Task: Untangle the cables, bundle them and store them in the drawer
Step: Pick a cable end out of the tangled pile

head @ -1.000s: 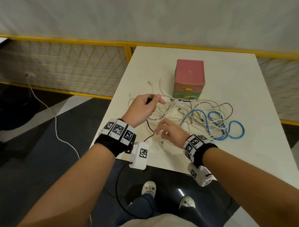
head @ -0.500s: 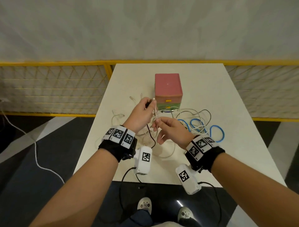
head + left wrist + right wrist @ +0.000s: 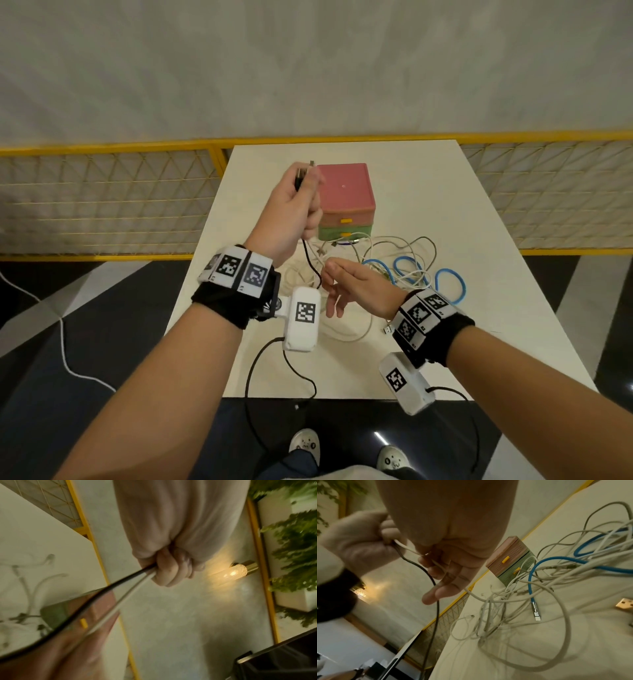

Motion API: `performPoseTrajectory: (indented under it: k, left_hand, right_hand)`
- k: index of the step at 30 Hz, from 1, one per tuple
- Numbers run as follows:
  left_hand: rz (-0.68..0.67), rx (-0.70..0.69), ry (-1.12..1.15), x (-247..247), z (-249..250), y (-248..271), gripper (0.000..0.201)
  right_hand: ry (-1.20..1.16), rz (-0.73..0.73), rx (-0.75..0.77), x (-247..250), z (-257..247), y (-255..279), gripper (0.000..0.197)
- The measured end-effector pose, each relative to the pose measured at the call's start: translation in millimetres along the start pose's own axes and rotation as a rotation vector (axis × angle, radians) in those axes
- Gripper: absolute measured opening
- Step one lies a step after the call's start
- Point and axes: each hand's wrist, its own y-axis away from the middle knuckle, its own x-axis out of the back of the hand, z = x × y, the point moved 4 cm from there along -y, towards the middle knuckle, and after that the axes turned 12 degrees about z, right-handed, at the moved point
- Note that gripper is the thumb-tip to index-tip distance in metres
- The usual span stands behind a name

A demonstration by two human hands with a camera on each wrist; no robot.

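Observation:
My left hand [image 3: 294,205] is raised in front of the pink and green drawer box [image 3: 346,192] and grips a black cable [image 3: 307,255] and a white cable [image 3: 120,601]. Their plugs [image 3: 303,171] stick out above the fist. Both cables run down to my right hand [image 3: 349,284], which hovers above the table. Its fingers hang loose, and the white cable [image 3: 404,547] threads between thumb and fingers while the black cable [image 3: 428,573] brushes a fingertip. The tangle of white cables [image 3: 387,260] and a blue cable [image 3: 448,274] lies in front of the box, both drawers shut.
The white table [image 3: 445,342] has bare surface to the right and near its front edge. A loose USB plug [image 3: 387,329] lies by my right wrist. A yellow mesh railing [image 3: 102,147] runs behind and left of the table.
My left hand has lifted from the table up in front of the box, pulling the black and white cables taut. My right hand rose off the table to the cables below it.

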Motion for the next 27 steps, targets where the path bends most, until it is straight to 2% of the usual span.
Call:
performPoseTrajectory:
  k: [5, 9, 14, 19, 21, 23, 24, 27]
  left_hand:
    - [0.075, 0.088, 0.215, 22, 37, -5, 0.018]
    - [0.014, 0.156, 0.257, 25, 43, 1, 0.019]
    - [-0.142, 0.14, 0.031, 12, 40, 10, 0.034]
    - [-0.109, 0.108, -0.418, -5, 12, 12, 0.033]
    - [-0.159, 0.107, -0.54, -15, 2, 13, 0.034]
    - [-0.206, 0.086, -0.566, -25, -1, 14, 0.031]
    - [-0.187, 0.062, -0.538, -26, 2, 13, 0.027]
    - [-0.046, -0.098, -0.427, -27, 23, 2, 0.028]
  right_hand:
    - [0.125, -0.012, -0.051, 14, 20, 1, 0.031]
    - [0.092, 0.122, -0.053, 31, 14, -9, 0.026]
    - [0.087, 0.311, 0.049, 61, -17, -27, 0.026]
    - [0.091, 0.377, 0.148, 74, -48, -25, 0.027]
    - [0.097, 0.386, 0.214, 74, -61, -23, 0.025]
    - [0.092, 0.409, 0.259, 76, -71, -21, 0.023]
    - [0.066, 0.411, 0.273, 78, -74, -21, 0.021]
    - [-0.063, 0.303, 0.28, 78, -73, -21, 0.018]
